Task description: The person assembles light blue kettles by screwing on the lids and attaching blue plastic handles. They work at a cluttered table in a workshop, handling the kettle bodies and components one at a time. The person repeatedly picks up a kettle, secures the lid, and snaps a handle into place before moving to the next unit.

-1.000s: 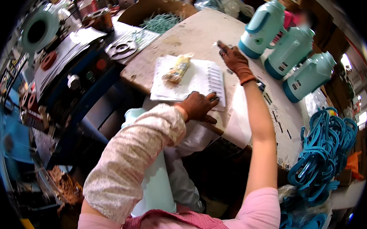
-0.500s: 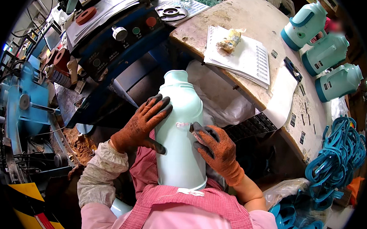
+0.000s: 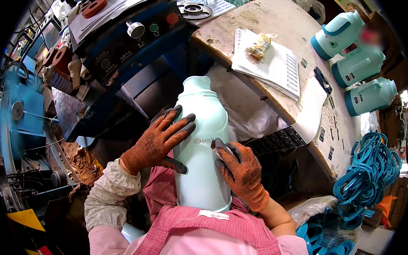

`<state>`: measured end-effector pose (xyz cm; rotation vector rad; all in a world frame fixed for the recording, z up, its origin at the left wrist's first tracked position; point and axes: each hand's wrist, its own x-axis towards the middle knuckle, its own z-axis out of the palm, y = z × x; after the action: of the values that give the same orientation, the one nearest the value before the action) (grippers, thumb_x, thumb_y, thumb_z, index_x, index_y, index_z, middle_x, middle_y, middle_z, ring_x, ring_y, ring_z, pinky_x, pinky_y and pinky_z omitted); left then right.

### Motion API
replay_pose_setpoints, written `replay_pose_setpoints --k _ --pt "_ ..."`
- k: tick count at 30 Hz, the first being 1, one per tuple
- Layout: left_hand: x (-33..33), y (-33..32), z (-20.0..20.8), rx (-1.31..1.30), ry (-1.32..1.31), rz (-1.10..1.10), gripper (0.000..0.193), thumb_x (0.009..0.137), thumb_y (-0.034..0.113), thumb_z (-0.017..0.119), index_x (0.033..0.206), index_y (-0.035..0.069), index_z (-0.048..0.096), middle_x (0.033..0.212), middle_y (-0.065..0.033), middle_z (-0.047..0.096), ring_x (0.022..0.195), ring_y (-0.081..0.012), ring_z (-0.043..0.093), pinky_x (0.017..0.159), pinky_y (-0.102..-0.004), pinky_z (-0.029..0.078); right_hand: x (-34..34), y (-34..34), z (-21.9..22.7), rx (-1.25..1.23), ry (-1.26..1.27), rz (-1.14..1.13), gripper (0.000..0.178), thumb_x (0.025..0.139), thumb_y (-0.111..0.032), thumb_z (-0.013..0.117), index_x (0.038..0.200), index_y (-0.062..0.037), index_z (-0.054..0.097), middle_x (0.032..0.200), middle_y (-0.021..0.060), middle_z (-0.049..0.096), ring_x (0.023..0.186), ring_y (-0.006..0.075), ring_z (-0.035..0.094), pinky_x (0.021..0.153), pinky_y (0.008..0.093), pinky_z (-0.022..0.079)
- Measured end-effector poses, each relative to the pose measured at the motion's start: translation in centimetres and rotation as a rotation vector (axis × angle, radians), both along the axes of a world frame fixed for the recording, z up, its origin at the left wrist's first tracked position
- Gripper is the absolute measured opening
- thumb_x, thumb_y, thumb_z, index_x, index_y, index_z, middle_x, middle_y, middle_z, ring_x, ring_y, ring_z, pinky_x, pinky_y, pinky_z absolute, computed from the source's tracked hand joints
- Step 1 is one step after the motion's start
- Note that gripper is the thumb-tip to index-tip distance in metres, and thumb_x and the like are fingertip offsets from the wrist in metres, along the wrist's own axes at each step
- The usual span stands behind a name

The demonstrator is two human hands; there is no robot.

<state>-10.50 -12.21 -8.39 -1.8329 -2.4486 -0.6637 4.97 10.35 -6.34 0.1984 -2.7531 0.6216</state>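
A pale mint thermos flask body (image 3: 201, 173) lies along my lap, its narrow neck pointing away from me. My left hand (image 3: 155, 141), in an orange glove with dark fingertips, rests on the flask's left side with the fingers spread. On the right side, my gloved right hand (image 3: 241, 170) has its fingers bent and its fingertips against the flask, beside a small grey printed mark (image 3: 205, 140). A small dark reddish bit shows at those fingertips; what it is I cannot make out.
A worn worktable (image 3: 217, 34) at the right bears paper sheets (image 3: 279, 71), a crumpled packet (image 3: 260, 46), a black clip-like tool (image 3: 322, 80) and several teal flasks (image 3: 370, 97). Teal handles (image 3: 366, 169) hang at the right. A blue machine with a control panel (image 3: 135, 38) stands at the left.
The mark beneath my right fingertips looked reddish and partly covered; now it is grey and more of it shows. Both hands stay nearly in place. The view has shifted slightly.
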Motion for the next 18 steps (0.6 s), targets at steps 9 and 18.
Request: replay_pose_setpoints --k 9,18 --pt "0.3 1.6 3.4 -0.251 0.064 -0.035 0.099 0.044 0.058 0.076 0.135 0.039 0.042 0.147 -0.0139 0.027 0.131 -0.0468 0.029 0.106 -0.0544 0.031 0.3 1.0 -0.1 -0.009 -0.044 -0.02 0.044 0.071 -0.013 0.068 0.115 -0.0122 0.062 0.113 0.0132 0.053 0.095 0.0304 0.054 0.078 0.0398 0.048" --pt "0.2 3.5 4.9 -0.286 0.072 -0.06 0.094 0.041 0.054 0.079 0.129 0.035 0.051 0.144 -0.0174 0.03 0.128 -0.0486 0.034 0.1 -0.0538 0.039 0.8 5.2 -1.1 0.079 -0.06 -0.133 0.054 0.071 -0.013 0.069 0.122 -0.0104 0.055 0.114 0.0151 0.053 0.098 0.0345 0.053 0.083 0.0427 0.046"
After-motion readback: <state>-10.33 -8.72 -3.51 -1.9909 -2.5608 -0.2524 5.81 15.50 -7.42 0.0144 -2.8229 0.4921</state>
